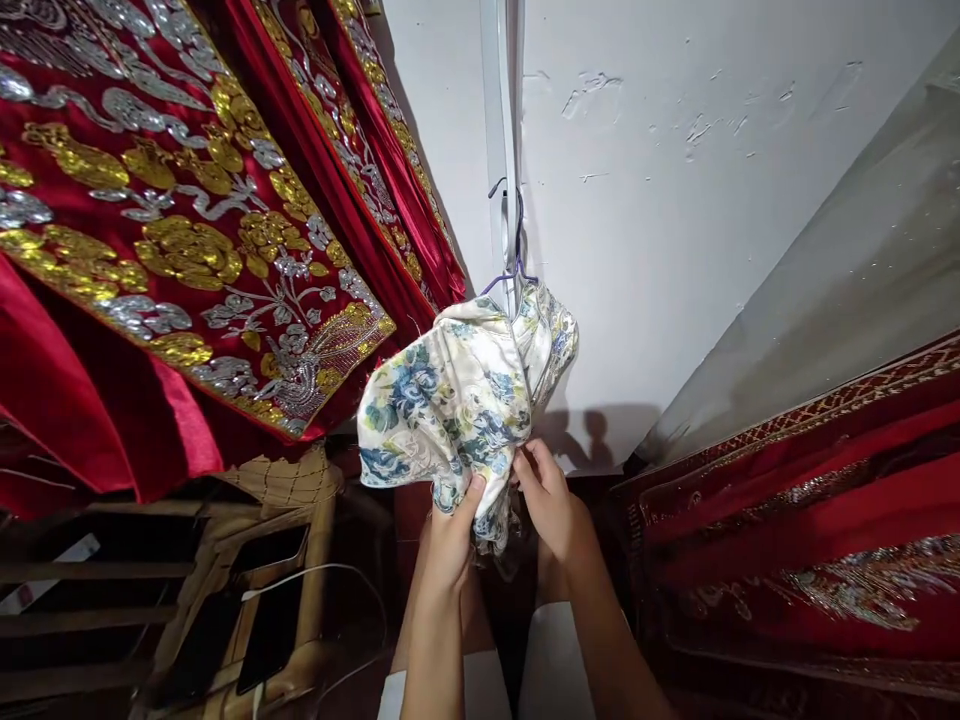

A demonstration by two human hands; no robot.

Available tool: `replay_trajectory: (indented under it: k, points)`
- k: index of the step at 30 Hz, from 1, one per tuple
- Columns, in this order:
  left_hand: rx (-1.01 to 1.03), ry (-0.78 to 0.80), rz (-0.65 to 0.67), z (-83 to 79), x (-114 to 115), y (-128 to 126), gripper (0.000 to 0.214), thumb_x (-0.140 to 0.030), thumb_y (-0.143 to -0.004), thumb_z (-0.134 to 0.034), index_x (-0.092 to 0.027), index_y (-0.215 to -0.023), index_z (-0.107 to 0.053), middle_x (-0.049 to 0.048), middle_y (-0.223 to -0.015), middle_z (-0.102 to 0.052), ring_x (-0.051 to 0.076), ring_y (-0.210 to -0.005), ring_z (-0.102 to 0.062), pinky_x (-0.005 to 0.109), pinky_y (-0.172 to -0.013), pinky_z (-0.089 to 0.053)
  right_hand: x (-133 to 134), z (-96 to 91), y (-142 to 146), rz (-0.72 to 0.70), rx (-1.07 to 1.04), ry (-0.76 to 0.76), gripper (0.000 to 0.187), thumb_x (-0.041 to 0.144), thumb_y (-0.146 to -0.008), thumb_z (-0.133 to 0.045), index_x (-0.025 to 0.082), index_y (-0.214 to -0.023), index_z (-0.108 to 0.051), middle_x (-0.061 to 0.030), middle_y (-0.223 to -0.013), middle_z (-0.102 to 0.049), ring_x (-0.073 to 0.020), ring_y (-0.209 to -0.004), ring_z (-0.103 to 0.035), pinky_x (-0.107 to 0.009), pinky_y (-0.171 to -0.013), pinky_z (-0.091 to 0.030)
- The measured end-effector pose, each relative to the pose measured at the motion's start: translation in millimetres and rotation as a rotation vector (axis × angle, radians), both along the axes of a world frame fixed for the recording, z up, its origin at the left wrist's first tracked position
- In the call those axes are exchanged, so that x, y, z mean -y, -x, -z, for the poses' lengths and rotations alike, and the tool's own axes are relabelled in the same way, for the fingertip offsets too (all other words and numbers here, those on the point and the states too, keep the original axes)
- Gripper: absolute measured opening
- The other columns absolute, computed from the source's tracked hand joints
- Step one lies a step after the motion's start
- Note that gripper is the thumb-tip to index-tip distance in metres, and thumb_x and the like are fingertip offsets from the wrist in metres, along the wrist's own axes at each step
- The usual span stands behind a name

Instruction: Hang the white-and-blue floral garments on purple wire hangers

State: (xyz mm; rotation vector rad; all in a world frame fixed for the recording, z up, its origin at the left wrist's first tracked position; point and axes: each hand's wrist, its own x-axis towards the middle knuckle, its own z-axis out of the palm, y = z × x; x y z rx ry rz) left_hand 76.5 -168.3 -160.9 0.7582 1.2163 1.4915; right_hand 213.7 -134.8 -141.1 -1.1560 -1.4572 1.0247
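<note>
Head view: nearest the camera, two bare forearms rise from 6 o'clock. The left hand [450, 540] is closed on the lower edge of a floral garment [457, 400], thumb pressed over the cloth. The right hand [551, 505], just beside it toward 3 o'clock, has its fingers curled into the same gathered hem.

The garment sits in the middle of the picture, against the white wall [675, 200]. It hangs from a purple hanger [510, 275] whose hook catches on a white strip [496, 120] running up to 12 o'clock.

As I judge it, the hanging is done and the straightening is not. The cloth is bunched, with a fold bulging toward 8 o'clock, and the hem is drawn into a knot in the hands.

Its long axis runs roughly from 12 to 6, top at the hanger and bottom at the hands.

A red embroidered cloth [172, 230] hangs at 10 o'clock, with a wicker chair [285, 490] at 8 and more red fabric [810, 500] at 4.
</note>
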Motion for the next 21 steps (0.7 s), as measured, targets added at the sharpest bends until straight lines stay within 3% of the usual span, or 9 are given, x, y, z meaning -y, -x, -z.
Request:
replay_trajectory:
  k: [4,7,11,13,15,17,21]
  points:
    - [0.131,0.022,-0.029,-11.3,3.3,-1.3,0.076,-0.053,-0.07,-0.086,-0.03,-0.138,-0.06,0.0078,-0.142,-0.064,0.034,-0.143,-0.051,0.044,-0.117,-0.047,0.8,2.0,5.5,-0.105,-0.061,0.017,0.028,0.044,-0.098,-0.049,0.023,-0.081,-0.052,0.0002,-0.076,-0.058,-0.0176,-0.073,-0.055,-0.028,-0.068,-0.043]
    - [0.116,0.025,-0.122,-12.7,1.3,0.4,0.078,-0.051,-0.072,-0.085,-0.031,-0.141,-0.056,0.0072,-0.145,-0.061,0.034,-0.142,-0.051,0.045,-0.118,-0.045,4.1,6.3,4.2,-0.108,-0.134,0.064,0.03,0.041,-0.097,-0.051,0.023,-0.074,-0.049,0.0028,-0.067,-0.049,-0.0151,-0.064,-0.047,-0.028,-0.063,-0.038]
    - [-0.196,-0.093,-0.45,1.4,2.3,1.0,0.075,-0.044,-0.082,-0.079,-0.033,-0.149,-0.045,0.007,-0.155,-0.049,0.031,-0.147,-0.044,0.043,-0.125,-0.036,20.5,14.2,0.8,-0.021,-0.318,0.14,0.037,0.04,-0.095,-0.051,0.023,-0.064,-0.043,0.0033,-0.057,-0.044,-0.0134,-0.054,-0.039,-0.028,-0.055,-0.032]
    - [-0.421,-0.217,-0.542,10.1,5.4,-1.6,0.07,-0.041,-0.085,-0.076,-0.031,-0.148,-0.045,0.0087,-0.156,-0.042,0.03,-0.15,-0.038,0.042,-0.127,-0.031,30.0,15.7,0.5,-0.03,-0.346,0.166,0.037,0.039,-0.094,-0.052,0.022,-0.061,-0.046,0.0022,-0.055,-0.047,-0.0135,-0.054,-0.04,-0.028,-0.055,-0.032]
    - [-0.594,-0.322,-0.481,17.1,8.4,-7.1,0.062,-0.038,-0.086,-0.076,-0.03,-0.143,-0.051,0.0104,-0.153,-0.041,0.03,-0.15,-0.036,0.042,-0.128,-0.028,37.0,15.6,2.6,-0.058,-0.354,0.184,0.037,0.039,-0.093,-0.052,0.022,-0.061,-0.05,0.0017,-0.054,-0.049,-0.0135,-0.053,-0.042,-0.028,-0.055,-0.033]
    - [-0.619,-0.379,-0.317,22.1,9.7,-14.8,0.057,-0.037,-0.086,-0.075,-0.029,-0.138,-0.054,0.0119,-0.148,-0.045,0.03,-0.144,-0.043,0.043,-0.124,-0.033,40.8,14.4,5.9,-0.094,-0.357,0.189,0.036,0.04,-0.092,-0.053,0.021,-0.062,-0.052,0.0026,-0.051,-0.047,-0.0128,-0.051,-0.041,-0.028,-0.054,-0.033]
    - [-0.324,-0.381,-0.079,26.7,6.1,-28.9,0.053,-0.037,-0.091,-0.07,-0.027,-0.137,-0.048,0.0101,-0.123,-0.059,0.018,-0.1,-0.065,0.032,-0.089,-0.055,41.5,7.3,8.2,-0.102,-0.308,0.193,0.033,0.037,-0.092,-0.052,0.021,-0.062,-0.052,0.0043,-0.049,-0.044,-0.0111,-0.048,-0.039,-0.026,-0.052,-0.03]
